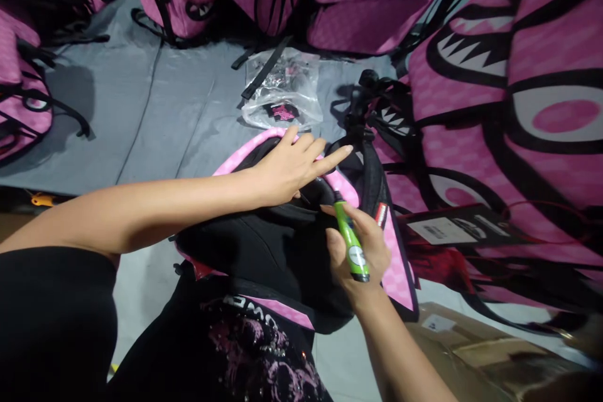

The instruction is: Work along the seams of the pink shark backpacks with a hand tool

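Note:
A black and pink backpack [264, 251] rests in front of me, partly over my lap, with its pink-edged opening toward the table. My left hand [299, 166] lies across that opening, fingers spread and stretched out over the pink edge [249, 147]. It grips nothing that I can see, though its thumb is mostly hidden. My right hand [365, 245] is closed around a slim green tool [349, 235] with a black tip, a black end and a round white mark. The tip points at the pink edge, close to my left fingers; contact is unclear.
A clear plastic bag [282, 91] of small dark and pink pieces lies on the grey-covered table [183, 100], a black strap across it. Pink backpacks [367, 6] line the back, and more [471, 113] are piled at right. A cardboard box [471, 339] sits at lower right.

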### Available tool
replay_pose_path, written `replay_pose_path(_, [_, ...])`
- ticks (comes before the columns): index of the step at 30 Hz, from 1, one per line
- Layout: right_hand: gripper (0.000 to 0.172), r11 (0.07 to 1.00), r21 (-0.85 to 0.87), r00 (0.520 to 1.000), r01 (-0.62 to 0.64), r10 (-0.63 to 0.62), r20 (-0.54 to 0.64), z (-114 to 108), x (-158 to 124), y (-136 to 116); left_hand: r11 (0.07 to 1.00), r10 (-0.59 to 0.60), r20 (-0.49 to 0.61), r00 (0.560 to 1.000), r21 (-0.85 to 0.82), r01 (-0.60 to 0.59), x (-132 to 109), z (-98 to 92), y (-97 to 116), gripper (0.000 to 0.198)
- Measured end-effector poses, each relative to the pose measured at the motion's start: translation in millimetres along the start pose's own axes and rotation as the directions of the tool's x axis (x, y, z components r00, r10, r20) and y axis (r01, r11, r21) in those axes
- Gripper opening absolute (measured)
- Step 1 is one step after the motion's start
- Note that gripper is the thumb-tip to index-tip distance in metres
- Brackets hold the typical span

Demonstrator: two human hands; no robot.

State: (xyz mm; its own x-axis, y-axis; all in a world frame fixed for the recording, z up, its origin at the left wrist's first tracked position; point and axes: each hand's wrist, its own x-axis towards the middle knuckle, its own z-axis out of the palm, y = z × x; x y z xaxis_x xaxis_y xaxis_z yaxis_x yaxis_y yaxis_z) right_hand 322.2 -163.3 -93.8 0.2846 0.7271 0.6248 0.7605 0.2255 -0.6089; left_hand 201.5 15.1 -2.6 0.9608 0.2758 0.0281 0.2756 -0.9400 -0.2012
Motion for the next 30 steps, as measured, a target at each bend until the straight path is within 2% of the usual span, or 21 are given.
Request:
replay_pose_path(2, [0.045,0.99,-0.138,0.997,0.023,-0.033,-0.074,-7.2,9.4,5.2,1.0,-0.001,-0.008,1.0,-0.008,0.001,-0.6,-0.1,-0.3,0.098])
replay_pose_path(4, [0.044,0.966,-0.259,0.996,0.002,-0.026,-0.088,-8.9,25.3,5.6,1.0,-0.008,-0.017,1.0,-0.018,0.008,-0.8,0.3,-0.6,0.098])
replay_pose_path(7, [0.058,0.911,-0.412,0.992,-0.028,0.076,0.1,1.0,54.8,-2.3,0.999,-0.047,-0.022,0.999,-0.02,0.046,0.1,1.7,0.0,0.099])
replay_pose_path(9, [0.071,0.864,-0.503,0.957,-0.027,0.168,0.238,13.4,72.2,-8.7,0.997,-0.079,-0.014,0.997,-0.015,0.079,1.5,2.8,0.9,0.099])
replay_pose_path(13, [0.085,0.763,-0.647,0.894,0.004,0.288,0.344,34.9,89.9,-12.4,0.992,-0.125,0.041,0.991,-0.017,0.126,5.7,4.6,-0.3,0.101])
replay_pose_path(16, [0.082,0.753,-0.658,0.873,-0.012,0.329,0.361,38.2,89.5,-8.5,0.992,-0.124,0.097,0.987,-0.013,0.126,7.0,4.7,-5.4,0.103])
replay_pose_path(22, [0.074,0.782,-0.622,0.887,-0.036,0.312,0.342,35.5,84.7,-5.5,0.995,-0.092,0.163,0.982,-0.018,0.096,5.8,4.3,-11.4,0.122])
replay_pose_path(27, [0.067,0.792,-0.61,0.893,-0.017,0.286,0.347,33.9,87.4,-4.2,0.991,-0.128,0.152,0.98,-0.01,0.131,4.1,0.7,-8.6,0.099])
replay_pose_path(30, [0.058,0.836,-0.546,0.921,0.043,0.179,0.346,12.1,81.3,-7.5,0.989,-0.135,0.13,0.982,-0.041,0.142,1.6,0.3,-9.0,0.092])
